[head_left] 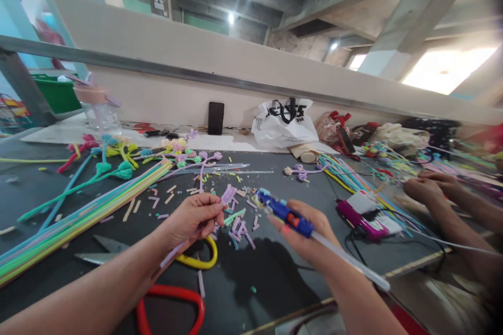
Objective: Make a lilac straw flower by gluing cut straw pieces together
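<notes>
Mid-frame, my left hand [195,215] pinches the lilac chenille stem [229,195] and my right hand [314,227] grips the blue glue gun [282,210], whose nozzle [257,197] could burn my fingers [210,210] if it drifts left.

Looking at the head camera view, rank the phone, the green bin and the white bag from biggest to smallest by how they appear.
1. White bag
2. Green bin, judging by its visible part only
3. Phone, clearly smallest
</notes>
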Demonstrator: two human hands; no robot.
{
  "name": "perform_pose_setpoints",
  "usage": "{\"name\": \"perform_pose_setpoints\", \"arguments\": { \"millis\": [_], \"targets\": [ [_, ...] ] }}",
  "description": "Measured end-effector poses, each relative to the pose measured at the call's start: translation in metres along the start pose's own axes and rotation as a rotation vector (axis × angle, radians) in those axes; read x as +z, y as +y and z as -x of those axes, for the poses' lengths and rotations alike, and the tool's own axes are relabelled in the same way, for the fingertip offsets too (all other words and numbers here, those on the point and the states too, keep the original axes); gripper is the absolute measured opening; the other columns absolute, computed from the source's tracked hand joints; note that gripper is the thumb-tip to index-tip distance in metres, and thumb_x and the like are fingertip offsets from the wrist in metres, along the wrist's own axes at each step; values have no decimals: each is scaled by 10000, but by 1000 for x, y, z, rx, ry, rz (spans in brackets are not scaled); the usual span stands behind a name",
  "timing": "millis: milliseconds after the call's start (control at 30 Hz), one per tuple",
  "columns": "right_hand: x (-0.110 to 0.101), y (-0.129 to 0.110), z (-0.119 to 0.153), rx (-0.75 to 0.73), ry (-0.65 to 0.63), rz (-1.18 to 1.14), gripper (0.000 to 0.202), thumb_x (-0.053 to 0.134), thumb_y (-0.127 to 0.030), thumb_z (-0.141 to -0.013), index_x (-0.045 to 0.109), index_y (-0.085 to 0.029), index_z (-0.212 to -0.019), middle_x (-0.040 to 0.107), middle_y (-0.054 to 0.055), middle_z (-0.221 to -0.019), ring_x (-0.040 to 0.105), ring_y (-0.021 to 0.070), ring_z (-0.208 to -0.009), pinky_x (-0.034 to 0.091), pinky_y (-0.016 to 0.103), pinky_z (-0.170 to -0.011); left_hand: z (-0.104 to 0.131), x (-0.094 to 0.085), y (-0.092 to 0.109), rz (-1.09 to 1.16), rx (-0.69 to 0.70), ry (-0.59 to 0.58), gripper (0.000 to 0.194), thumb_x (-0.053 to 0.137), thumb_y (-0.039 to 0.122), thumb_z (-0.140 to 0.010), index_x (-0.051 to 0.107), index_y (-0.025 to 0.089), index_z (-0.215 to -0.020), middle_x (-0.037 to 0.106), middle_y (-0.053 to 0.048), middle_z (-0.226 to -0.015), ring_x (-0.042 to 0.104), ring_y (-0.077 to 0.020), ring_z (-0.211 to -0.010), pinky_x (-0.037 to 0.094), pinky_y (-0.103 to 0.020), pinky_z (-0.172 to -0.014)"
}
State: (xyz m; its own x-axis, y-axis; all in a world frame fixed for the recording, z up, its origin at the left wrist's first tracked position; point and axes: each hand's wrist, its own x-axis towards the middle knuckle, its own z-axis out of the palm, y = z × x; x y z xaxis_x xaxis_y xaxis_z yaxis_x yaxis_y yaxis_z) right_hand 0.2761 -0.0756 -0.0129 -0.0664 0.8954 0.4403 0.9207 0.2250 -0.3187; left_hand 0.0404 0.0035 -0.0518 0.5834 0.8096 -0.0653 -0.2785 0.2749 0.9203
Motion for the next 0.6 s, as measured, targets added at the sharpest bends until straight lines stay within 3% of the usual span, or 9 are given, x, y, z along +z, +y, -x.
{"name": "perform_pose_setpoints", "arguments": {
  "millis": [67,133,200,333,400,500,600],
  "targets": [
    [-4,19,-4,79,-12,116,147,560,-339,-748,537,-199,-784,590,28,-780,561,166,-682,398,252,-610,0,0,0,-2,-1,-4,189,625,283,-737,533,133,-670,613,9,-592,362,7,-292,141,-118,-276],
    [-6,40,-7,139,-136,226,132,534,-255,-754,534,-184,-864,579,63,-898,568,188,-797,402,270,-684,0,0,0,-5,-12,-7,189,628,279,-736,534,131,-665,611,8,-591,363,5,-290,136,-118,-270],
    [-7,59,-10,229,-279,290,187,544,-186,-710,536,-162,-896,562,81,-928,564,196,-836,402,278,-714,1,1,0,-4,-17,-10,184,628,272,-738,534,130,-668,614,6,-595,372,5,-294,142,-113,-273],
    [-11,79,-13,287,-343,283,367,592,-105,-605,562,-153,-967,561,86,-1020,567,192,-877,406,267,-727,3,1,1,-11,-18,-12,175,624,266,-741,533,130,-680,625,3,-605,389,7,-301,163,-103,-284],
    [-11,72,-14,317,-308,301,420,569,-80,-613,559,-168,-1024,548,98,-1094,543,219,-948,397,295,-748,3,2,1,-11,-29,-1,181,633,269,-730,529,131,-678,626,4,-591,389,4,-294,162,-103,-281],
    [-1,40,-15,291,-201,308,357,502,-114,-728,553,-210,-1069,534,96,-1156,472,249,-1060,358,352,-811,1,2,1,-9,-34,11,193,646,274,-713,523,131,-673,621,7,-567,383,1,-283,158,-104,-276],
    [19,-1,-15,9,-253,50,178,518,-134,-766,619,-223,-882,629,31,-960,536,169,-948,347,284,-812,-1,1,0,-12,-34,16,193,647,281,-710,528,130,-689,621,6,-561,376,-4,-275,151,-110,-269]
  ]
}}
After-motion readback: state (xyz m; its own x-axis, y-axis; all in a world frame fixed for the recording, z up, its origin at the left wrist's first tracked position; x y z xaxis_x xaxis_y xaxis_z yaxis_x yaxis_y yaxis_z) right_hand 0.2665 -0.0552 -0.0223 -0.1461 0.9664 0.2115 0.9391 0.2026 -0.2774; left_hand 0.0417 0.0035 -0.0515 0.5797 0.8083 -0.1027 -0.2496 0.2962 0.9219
